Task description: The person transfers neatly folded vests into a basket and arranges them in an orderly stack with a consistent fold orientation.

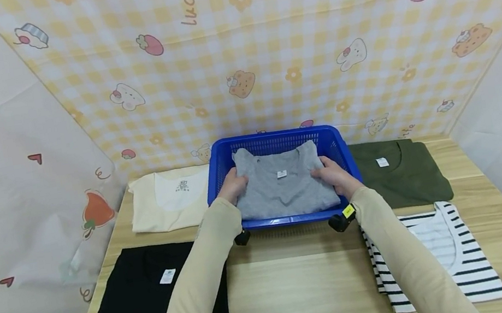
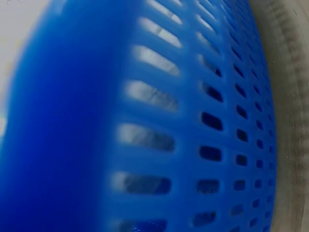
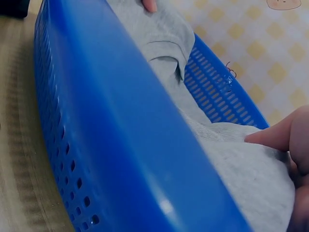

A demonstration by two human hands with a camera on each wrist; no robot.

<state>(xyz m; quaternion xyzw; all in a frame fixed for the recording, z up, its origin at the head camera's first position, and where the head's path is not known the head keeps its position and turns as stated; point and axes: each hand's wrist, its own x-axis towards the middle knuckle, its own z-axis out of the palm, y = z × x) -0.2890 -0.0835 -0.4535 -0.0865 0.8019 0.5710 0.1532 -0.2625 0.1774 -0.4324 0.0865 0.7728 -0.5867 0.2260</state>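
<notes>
A folded grey T-shirt [image 1: 286,189] lies within the blue plastic basket [image 1: 287,221], its neck label facing up. My left hand [image 1: 233,186] grips the shirt's left side, thumb on top. On the opposite side my right hand [image 1: 335,174] pinches the shirt's edge; in the right wrist view its thumb presses on the grey fabric [image 3: 246,169] while the other fingers go underneath. The left wrist view is filled by the basket's slotted wall [image 2: 188,125], with grey cloth showing through the slots and the left hand out of sight.
Folded shirts lie around the basket on the wooden table [image 1: 298,292]: a cream one [image 1: 145,207] back left, a black one [image 1: 127,310] front left, a dark green one [image 1: 408,174] back right, a striped one [image 1: 474,268] front right. A patterned cloth wall [image 1: 264,54] stands close behind.
</notes>
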